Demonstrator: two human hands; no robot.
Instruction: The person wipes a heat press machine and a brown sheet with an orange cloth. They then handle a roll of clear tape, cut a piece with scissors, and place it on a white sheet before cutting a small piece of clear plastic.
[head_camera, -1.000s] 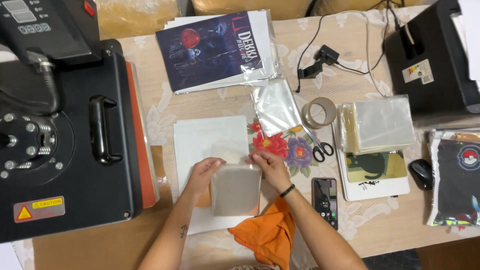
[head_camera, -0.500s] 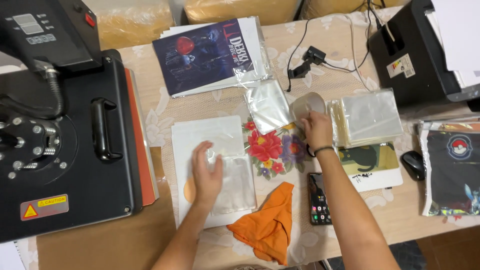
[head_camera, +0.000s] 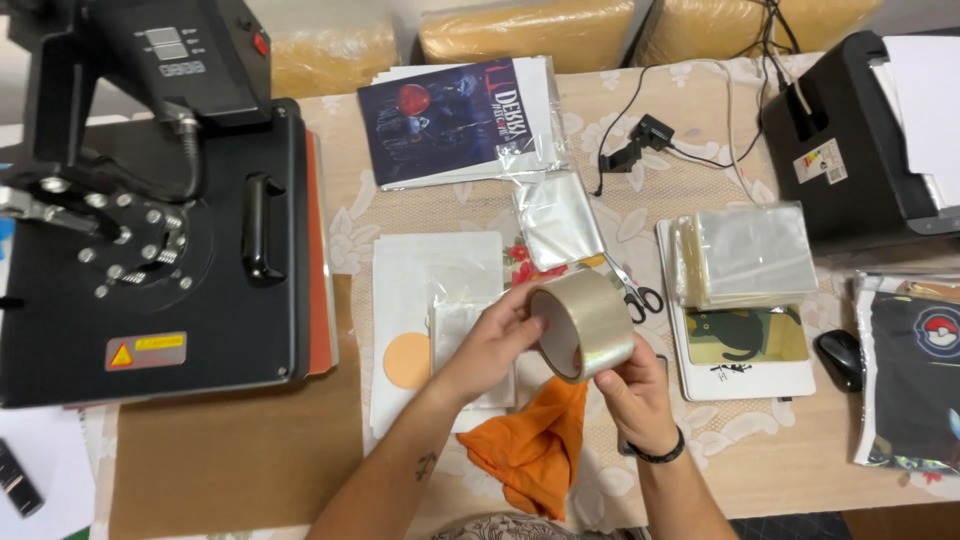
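The roll of clear tape (head_camera: 585, 325), which half a second ago lay at the right of the frame under the right hand (head_camera: 635, 395), is now lifted at centre; both hands grasp it, the left hand (head_camera: 495, 335) at its edge (perhaps seeking the end). One roll, one pair of scissors (head_camera: 635, 292), one orange cloth (head_camera: 530, 445).

The table (head_camera: 800, 470) (under a lace cloth) bears a press (head_camera: 150, 240), printer (head_camera: 860, 130), scissors (head_camera: 635, 292), mouse (head_camera: 840, 358) and orange rag (head_camera: 535, 450).
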